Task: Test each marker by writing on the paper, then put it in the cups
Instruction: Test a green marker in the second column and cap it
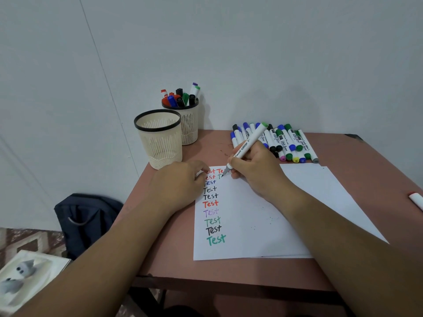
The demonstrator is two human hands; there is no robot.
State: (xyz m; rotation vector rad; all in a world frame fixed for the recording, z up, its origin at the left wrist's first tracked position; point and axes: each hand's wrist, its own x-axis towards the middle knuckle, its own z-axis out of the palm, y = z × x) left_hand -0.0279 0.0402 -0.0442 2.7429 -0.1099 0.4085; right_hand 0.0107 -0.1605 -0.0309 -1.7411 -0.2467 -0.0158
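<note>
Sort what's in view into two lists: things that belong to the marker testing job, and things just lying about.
Part of the job:
marker in the right hand
paper
pile of markers
empty cup
cup of markers
lone marker at the table's right edge

Lying about:
dark bag
box with grey toys

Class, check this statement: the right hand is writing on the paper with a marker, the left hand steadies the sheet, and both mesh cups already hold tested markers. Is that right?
Not quite. In the head view only the far cup holds markers; the near cup shows none inside. The rest stands: the right hand writes with the marker on the paper, and the left hand steadies it.
</note>
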